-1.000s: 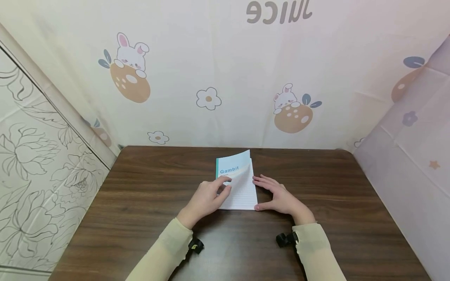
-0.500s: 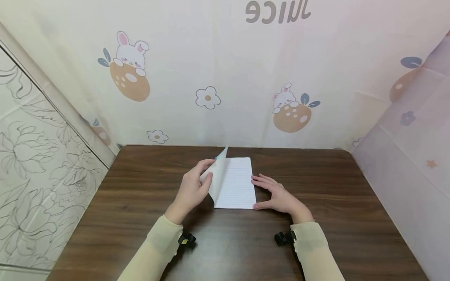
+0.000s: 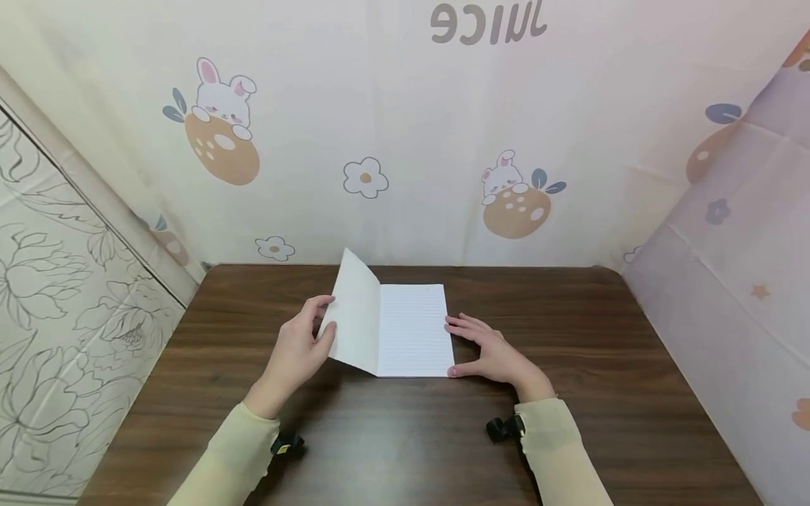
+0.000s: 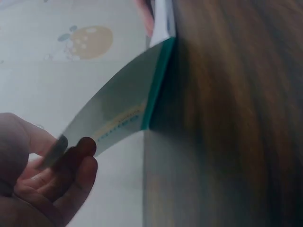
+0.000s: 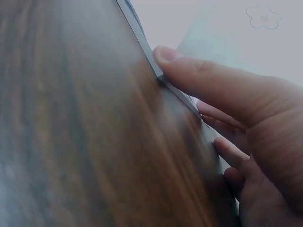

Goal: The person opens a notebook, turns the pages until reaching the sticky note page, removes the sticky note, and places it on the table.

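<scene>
A notebook lies on the table, showing a white lined page. Its front cover stands raised on the left, with the plain inner side facing up in the head view. My left hand pinches the cover's outer edge between thumb and fingers. In the left wrist view, the cover curves up from a green spine, and blue lettering shows on its outer face. My right hand rests at the notebook's right edge, thumb at the lower corner and fingertips higher up. The right wrist view shows the thumb on that corner.
The dark wood table extends around the notebook on all sides. Behind it hangs a pale curtain with printed rabbits and flowers. A floral panel stands along the left side. Both wrists wear small black cameras.
My left hand has swung the cover from the right over to the left, exposing the lined page. The right hand has stayed at the notebook's right edge. The head view has shifted slightly.
</scene>
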`<state>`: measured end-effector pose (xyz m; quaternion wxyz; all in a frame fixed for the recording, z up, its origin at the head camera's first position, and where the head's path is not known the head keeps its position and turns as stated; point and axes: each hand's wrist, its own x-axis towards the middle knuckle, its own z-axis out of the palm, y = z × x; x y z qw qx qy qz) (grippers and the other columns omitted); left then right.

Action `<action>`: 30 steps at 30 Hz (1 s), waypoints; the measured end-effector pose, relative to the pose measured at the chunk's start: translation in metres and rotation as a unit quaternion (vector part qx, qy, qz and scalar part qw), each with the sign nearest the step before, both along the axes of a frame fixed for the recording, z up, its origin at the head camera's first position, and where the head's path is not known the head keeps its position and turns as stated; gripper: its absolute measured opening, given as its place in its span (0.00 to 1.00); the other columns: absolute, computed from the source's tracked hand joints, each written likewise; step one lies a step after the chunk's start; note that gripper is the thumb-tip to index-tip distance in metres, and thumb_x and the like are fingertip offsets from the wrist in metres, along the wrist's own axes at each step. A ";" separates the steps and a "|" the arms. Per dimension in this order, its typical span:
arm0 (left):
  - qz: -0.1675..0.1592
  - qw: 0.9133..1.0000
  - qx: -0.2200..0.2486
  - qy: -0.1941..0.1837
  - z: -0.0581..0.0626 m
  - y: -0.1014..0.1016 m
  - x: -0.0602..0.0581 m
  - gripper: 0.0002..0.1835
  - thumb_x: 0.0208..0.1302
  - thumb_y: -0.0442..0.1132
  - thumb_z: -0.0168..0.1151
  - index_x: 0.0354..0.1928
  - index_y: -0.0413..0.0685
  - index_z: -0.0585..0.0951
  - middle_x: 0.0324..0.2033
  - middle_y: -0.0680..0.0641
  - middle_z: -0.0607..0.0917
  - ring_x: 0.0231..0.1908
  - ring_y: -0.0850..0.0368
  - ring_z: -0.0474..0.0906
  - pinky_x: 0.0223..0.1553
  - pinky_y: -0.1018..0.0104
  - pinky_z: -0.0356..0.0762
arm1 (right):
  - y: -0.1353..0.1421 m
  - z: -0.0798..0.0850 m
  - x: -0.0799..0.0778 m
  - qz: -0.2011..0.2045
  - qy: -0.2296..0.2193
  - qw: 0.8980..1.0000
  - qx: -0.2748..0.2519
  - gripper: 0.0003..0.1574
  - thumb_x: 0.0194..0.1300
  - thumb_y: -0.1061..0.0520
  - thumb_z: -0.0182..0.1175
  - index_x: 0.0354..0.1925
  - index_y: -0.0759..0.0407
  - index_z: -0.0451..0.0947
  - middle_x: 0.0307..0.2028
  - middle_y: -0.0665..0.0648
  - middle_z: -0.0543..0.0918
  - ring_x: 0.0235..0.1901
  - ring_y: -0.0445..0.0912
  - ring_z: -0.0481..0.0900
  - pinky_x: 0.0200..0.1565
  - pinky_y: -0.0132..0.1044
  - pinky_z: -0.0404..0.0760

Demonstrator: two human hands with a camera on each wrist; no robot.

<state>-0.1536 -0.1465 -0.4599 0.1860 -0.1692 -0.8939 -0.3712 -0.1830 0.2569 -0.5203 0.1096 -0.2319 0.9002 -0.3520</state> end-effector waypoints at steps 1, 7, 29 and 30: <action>0.009 1.000 -0.005 -0.010 -0.002 -0.004 0.001 0.24 0.70 0.26 0.69 0.66 0.37 0.78 0.32 0.49 0.83 0.24 0.61 0.69 0.26 0.66 0.70 | 0.000 0.000 0.000 -0.001 0.000 1.000 -0.001 0.59 0.59 0.37 0.83 0.81 0.52 0.71 0.84 0.54 0.64 0.85 0.61 0.51 0.73 0.81 0.48; 0.054 0.992 -0.037 -0.107 -0.014 -0.020 0.003 0.23 0.71 0.29 0.66 0.66 0.34 0.78 0.33 0.45 0.82 0.25 0.55 0.71 0.28 0.62 0.72 | -0.002 0.001 0.001 -0.004 -0.001 1.000 -0.004 0.59 0.59 0.37 0.83 0.80 0.52 0.72 0.84 0.54 0.64 0.85 0.61 0.50 0.72 0.81 0.47; 0.019 0.965 -0.100 -0.240 -0.035 -0.018 -0.010 0.34 0.71 0.34 0.71 0.74 0.28 0.72 0.66 0.25 0.80 0.65 0.31 0.81 0.64 0.37 0.80 | 0.002 0.004 0.002 0.003 0.000 1.000 -0.004 0.54 0.67 0.38 0.77 0.82 0.54 0.69 0.85 0.58 0.61 0.84 0.62 0.55 0.73 0.83 0.46; 0.018 0.967 -0.105 -0.233 -0.041 -0.020 -0.013 0.34 0.71 0.34 0.72 0.74 0.29 0.72 0.65 0.25 0.81 0.64 0.31 0.82 0.62 0.37 0.81 | 0.001 0.004 0.002 0.003 -0.002 1.000 -0.004 0.55 0.67 0.38 0.77 0.82 0.55 0.69 0.85 0.58 0.61 0.84 0.62 0.55 0.73 0.82 0.46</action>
